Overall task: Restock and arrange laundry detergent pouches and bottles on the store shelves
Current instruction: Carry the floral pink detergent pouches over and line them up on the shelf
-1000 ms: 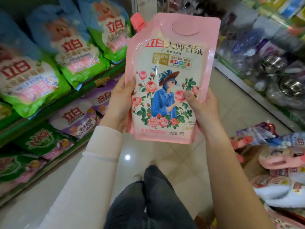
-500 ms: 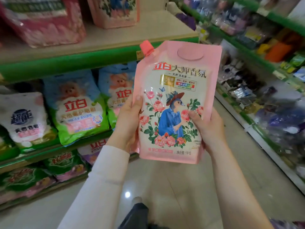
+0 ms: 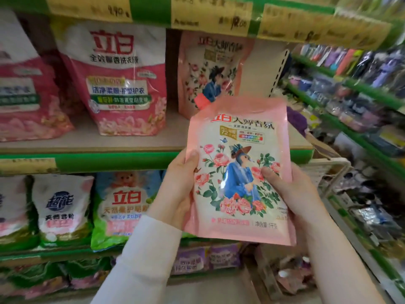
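Pouch lifted level with its shelf row

The left hand (image 3: 175, 189) at 9 o'clock and the right hand (image 3: 291, 194) at 3 o'clock grip the pink pouch (image 3: 238, 172), now raised from the lower rows to the shelf (image 3: 109, 143). A matching pouch (image 3: 210, 73) stands at 12 o'clock, so placing it there looks next.

Pink pouch (image 3: 238, 172) reads 立白 大师香氛 and 72; white bag (image 3: 61, 207) reads 超能.
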### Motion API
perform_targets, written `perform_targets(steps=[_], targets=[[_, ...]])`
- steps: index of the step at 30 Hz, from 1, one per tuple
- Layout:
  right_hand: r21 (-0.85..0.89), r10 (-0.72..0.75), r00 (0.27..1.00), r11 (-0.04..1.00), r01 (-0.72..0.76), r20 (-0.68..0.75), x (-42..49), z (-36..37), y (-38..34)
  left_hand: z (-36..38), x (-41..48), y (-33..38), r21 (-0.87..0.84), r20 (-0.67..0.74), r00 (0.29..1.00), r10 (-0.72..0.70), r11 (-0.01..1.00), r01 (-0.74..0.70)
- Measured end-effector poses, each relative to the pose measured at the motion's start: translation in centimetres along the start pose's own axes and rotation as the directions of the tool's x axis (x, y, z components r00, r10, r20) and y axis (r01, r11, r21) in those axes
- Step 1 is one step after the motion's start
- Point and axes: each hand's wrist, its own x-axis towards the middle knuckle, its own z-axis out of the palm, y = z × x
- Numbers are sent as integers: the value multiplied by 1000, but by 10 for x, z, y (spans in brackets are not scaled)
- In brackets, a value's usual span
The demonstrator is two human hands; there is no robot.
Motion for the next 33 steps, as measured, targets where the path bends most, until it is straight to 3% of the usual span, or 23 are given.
perform_targets(steps=[9, 16, 21, 25, 29, 33], targets=[[104, -103, 983, 991, 87, 152, 111, 6, -45, 35, 67, 56, -22, -149, 979, 140, 989, -144], [89, -227, 969, 972, 219, 93, 172, 28, -54, 38, 126, 83, 152, -216, 926, 309, 948, -280], [104, -408, 909, 911, 399, 83, 198, 47, -41, 26, 155, 76, 136, -133, 875, 465, 883, -449], [99, -501, 865, 860, 500, -19, 217, 60, -32, 20, 169, 70, 174, -102, 802, 589, 804, -569], [145, -525, 840, 828, 541, -134, 235, 75, -37, 22, 177, 71, 187, -62, 722, 689, 718, -670], [198, -498, 849, 827, 526, -174, 239, 83, -34, 20, 187, 67, 268, -109, 666, 738, 667, -695]])
